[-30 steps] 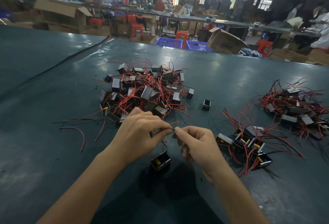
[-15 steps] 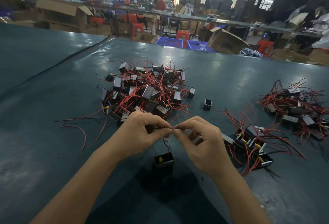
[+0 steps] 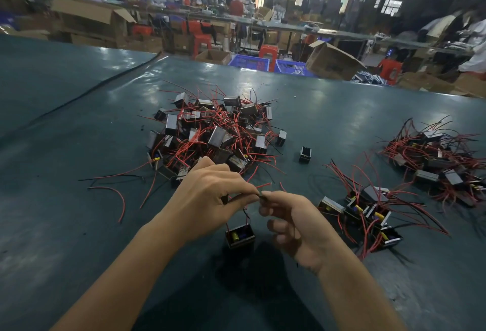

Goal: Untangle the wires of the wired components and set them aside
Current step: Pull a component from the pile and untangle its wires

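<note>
Left hand (image 3: 210, 199), right hand (image 3: 294, 222): your fingertips pinch wires (image 3: 246, 216); wired component (image 3: 239, 236) dangles below, over table (image 3: 79, 225). Risk: you tug hard, lead tears; grip slips, component drops.

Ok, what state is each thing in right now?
left hand: pinching the wires
right hand: pinching the same wires
component: hanging by its wires below both hands
middle pile: tangled
near right group: set aside, wires fanned out
lone component: lying apart, no wires visible
</note>
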A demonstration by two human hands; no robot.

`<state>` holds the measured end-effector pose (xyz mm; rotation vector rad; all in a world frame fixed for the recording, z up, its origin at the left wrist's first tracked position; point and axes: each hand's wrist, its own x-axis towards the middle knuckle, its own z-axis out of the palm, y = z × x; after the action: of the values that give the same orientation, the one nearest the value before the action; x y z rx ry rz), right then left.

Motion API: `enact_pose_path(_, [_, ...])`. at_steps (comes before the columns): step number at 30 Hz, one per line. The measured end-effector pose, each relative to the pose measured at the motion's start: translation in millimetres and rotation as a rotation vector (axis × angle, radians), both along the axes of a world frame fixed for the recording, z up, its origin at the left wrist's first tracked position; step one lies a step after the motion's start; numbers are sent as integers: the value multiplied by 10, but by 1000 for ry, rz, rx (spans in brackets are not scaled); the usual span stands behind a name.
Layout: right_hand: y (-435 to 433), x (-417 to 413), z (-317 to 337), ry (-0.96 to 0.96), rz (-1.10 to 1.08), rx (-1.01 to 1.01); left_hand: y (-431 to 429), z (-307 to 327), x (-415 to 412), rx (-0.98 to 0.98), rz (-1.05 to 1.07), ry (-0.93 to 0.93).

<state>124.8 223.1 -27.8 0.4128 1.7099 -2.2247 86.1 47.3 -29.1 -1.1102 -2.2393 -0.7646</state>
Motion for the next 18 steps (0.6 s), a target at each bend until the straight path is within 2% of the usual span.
enact_pose_path(2, [-37,-6,-29,134,-36,113,10,-3,-1,17,4,-19])
enact_pose_path(5, [-28,-11,-108,625,-127,506,10,-8,-8,54,15,-54])
enact_pose_path(7, [20,-21,-146,826,-91,608,3,-6,-2,92,14,-93])
enact_pose_path(9, [75,-25,-164,914,-54,659,1,1,6,121,12,-131])
enact_pose_path(14, [125,-55,-206,1065,-81,937,27,-7,9,131,31,-148])
enact_pose_path(18, [71,-57,-196,1064,-150,914,41,-3,14,176,28,-192])
